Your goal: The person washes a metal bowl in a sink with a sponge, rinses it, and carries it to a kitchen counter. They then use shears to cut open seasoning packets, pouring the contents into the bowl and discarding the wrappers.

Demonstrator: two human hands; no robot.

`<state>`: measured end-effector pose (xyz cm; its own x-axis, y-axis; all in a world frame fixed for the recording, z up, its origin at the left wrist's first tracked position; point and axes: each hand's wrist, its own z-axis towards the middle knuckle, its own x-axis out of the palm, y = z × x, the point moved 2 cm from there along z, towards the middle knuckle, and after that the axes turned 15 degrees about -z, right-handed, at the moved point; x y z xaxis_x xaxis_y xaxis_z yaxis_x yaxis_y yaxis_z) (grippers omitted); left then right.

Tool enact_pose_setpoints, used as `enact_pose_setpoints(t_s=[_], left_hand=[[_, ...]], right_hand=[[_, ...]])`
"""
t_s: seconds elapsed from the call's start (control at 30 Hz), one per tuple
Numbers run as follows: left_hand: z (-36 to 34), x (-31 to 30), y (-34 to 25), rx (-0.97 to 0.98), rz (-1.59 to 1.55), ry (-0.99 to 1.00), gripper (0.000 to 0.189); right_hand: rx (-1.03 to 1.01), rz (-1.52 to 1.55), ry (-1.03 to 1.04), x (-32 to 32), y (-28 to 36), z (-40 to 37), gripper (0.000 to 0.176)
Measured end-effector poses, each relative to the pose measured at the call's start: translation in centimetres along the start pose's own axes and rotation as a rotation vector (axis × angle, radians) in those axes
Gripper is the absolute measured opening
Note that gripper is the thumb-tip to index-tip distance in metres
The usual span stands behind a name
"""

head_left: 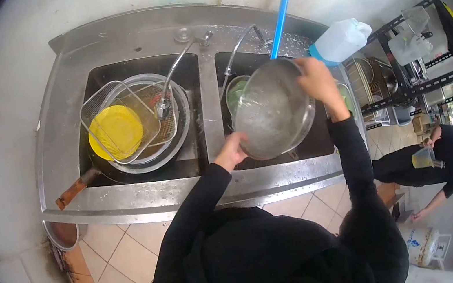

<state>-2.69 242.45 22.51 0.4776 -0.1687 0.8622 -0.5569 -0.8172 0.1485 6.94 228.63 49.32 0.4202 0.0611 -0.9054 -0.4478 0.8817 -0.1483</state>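
Black sleeves (357,166) stretch forward; we hold metal bowl (272,112) above sink basin (317,142), at one o'clock.
Left hand (232,151) pinches rim at eight, right hand (319,85) at two; bowl looks round, grey, shiny.

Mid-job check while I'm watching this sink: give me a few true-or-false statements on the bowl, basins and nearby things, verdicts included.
1. The left hand and right hand both grip the metal bowl. True.
2. The bowl is over the left basin. False: it is over the right basin.
3. The yellow dish is in the right basin. False: it is in the left one.
4. The plastic jug holds blue liquid. True.
5. The other person is empty-handed. False: one hand holds a container.
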Motion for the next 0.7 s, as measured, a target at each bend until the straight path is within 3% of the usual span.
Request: enact_pose_setpoints(t_s=[0.07, 0.2, 0.27, 0.33, 0.4, 0.43, 0.47, 0.53, 0.57, 0.6, 0.7], left_hand=[[2.1, -1.9, 2.2, 0.014, 0.078, -0.052, 0.041], [3.8, -2.7, 6.1, -0.019, 0.128, -0.165, 0.015], [4.4, -3.0, 7.2, -0.096, 0.071, -0.183, 0.016], [2.8, -0.9, 7.7, -0.154, 0.038, -0.121, 0.014], [2.9, -0.7, 6.8, -0.15, -0.036, -0.175, 0.022], [3.7, -1.8, 5.5, -0.159, -0.005, -0.107, 0.022], [3.7, -2.8, 4.4, -0.166, 0.023, -0.039, 0.023], [-2.3, 0.7, 1.5, 0.153, 0.131, -0.1, 0.024], [-2.8, 0.0, -0.4, 0.224, 0.127, -0.067, 0.021], [-2.9, -0.6, -2.5, 0.296, 0.125, -0.033, 0.019], [-7.5, 4.4, -6.6, 0.378, 0.273, -0.014, 0.029]], right_hand=[[0.007, -0.211, 0.217, 0.3, 3.6, 1.0, 0.022], [-0.184, -0.479, 0.165, 1.6, 11.5, 1.0, 0.009], [-0.203, -0.579, 0.018, 4.7, 13.5, 0.3, 0.007], [-0.203, -0.626, 0.088, 3.5, 14.4, 0.1, 0.006], [-0.375, -0.383, 0.026, 2.7, 13.3, 0.3, 0.007], [-0.217, -0.292, 0.357, 2.4, 11.8, 2.2, 0.009], [-0.076, -0.196, 0.282, 2.1, 9.5, 2.8, 0.013], [0.191, -0.103, 0.397, 1.0, 4.9, 3.9, 0.017], [0.309, 0.036, 0.401, 0.6, 2.6, 3.4, 0.014], [0.503, 0.216, 0.536, 1.5, 0.2, 3.1, 0.008], [0.705, 0.71, 0.576, 6.6, -3.7, -0.1, 0.004]])
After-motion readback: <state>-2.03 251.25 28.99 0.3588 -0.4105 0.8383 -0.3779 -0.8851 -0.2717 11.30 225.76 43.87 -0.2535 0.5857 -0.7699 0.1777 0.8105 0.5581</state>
